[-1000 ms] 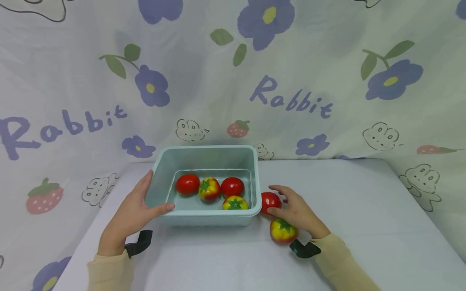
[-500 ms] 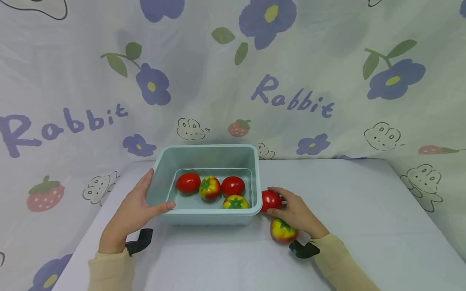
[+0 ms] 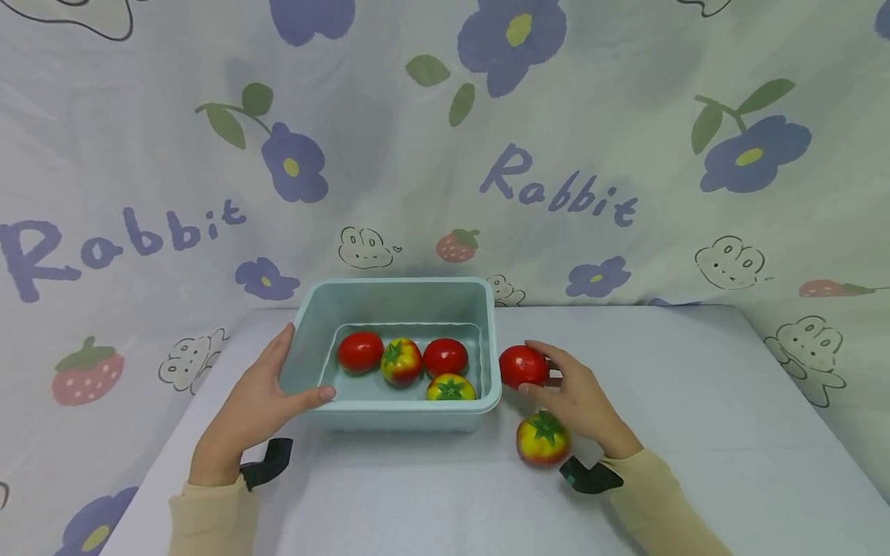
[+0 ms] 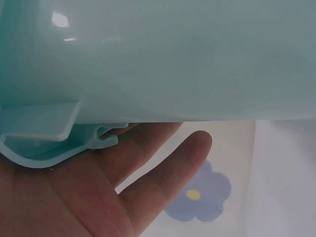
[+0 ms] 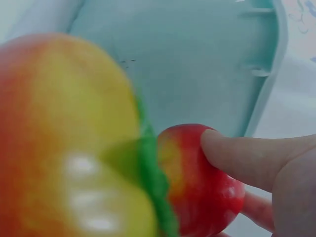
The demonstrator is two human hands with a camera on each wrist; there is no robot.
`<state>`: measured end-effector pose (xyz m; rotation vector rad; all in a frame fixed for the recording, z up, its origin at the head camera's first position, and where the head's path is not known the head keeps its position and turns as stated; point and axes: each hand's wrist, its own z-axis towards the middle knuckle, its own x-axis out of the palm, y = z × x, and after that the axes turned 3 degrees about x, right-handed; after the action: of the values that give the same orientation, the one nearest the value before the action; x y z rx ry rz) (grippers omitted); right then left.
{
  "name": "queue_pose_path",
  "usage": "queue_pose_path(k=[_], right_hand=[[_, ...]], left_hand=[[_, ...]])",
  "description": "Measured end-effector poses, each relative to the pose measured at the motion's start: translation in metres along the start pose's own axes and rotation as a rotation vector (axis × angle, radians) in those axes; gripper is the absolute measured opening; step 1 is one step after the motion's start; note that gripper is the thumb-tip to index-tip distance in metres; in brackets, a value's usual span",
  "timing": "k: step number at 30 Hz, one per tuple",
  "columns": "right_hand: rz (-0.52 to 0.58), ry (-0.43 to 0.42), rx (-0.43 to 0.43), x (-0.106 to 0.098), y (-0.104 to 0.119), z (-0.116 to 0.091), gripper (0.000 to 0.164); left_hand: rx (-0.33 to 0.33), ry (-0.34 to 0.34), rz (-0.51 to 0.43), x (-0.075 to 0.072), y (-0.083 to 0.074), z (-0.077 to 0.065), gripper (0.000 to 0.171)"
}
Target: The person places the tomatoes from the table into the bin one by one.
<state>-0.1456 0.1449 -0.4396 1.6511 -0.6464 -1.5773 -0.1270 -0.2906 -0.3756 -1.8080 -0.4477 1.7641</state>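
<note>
A pale blue-green plastic box (image 3: pixel 396 417) holds several toy tomatoes, red ones (image 3: pixel 359 353) and yellow-red ones with green leaf tops (image 3: pixel 401 361). My left hand (image 3: pixel 250 409) grips its left end, thumb over the front rim and fingers along the side. In the left wrist view, long fingers (image 4: pixel 163 182) lie below the rim with its clip. My right hand (image 3: pixel 580 401) pinches a red tomato (image 3: pixel 523 366) just right of the box. The right wrist view shows the thumb (image 5: pixel 237 150) on that tomato. A yellow-red tomato (image 3: pixel 543 439) stands on the table beneath the right wrist.
A white cloth (image 3: pixel 695 401) covers the table. Behind it hangs a printed curtain (image 3: pixel 417 154) with flowers, rabbits and lettering. Dark straps (image 3: pixel 591 476) show at both wrists.
My right hand has closed on the red tomato and moved it slightly up and to the right, away from the yellow-red one. The left hand and box have stayed put.
</note>
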Motion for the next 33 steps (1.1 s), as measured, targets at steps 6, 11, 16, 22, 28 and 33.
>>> queue_pose_path(k=[6, 11, 16, 22, 28, 33], right_hand=[[0.019, -0.059, -0.050, -0.006, 0.008, -0.003, 0.072], [0.054, -0.113, -0.089, -0.015, 0.015, -0.007, 0.071], [0.077, -0.170, -0.148, -0.022, 0.021, -0.011, 0.068], [0.053, -0.187, -0.146, -0.026, 0.031, -0.016, 0.070], [0.056, -0.198, -0.144, -0.029, 0.039, -0.021, 0.070], [0.113, -0.216, -0.175, -0.028, 0.044, -0.024, 0.069]], left_hand=[[0.007, 0.000, 0.011, -0.001, -0.001, 0.000, 0.120], [0.009, 0.001, 0.015, -0.002, -0.002, 0.000, 0.120], [0.008, 0.002, 0.019, -0.003, -0.002, 0.000, 0.120], [-0.002, 0.001, 0.014, -0.003, -0.002, 0.000, 0.120], [-0.002, -0.003, 0.008, -0.002, -0.002, -0.001, 0.121], [-0.009, 0.003, 0.003, 0.000, -0.002, -0.001, 0.121]])
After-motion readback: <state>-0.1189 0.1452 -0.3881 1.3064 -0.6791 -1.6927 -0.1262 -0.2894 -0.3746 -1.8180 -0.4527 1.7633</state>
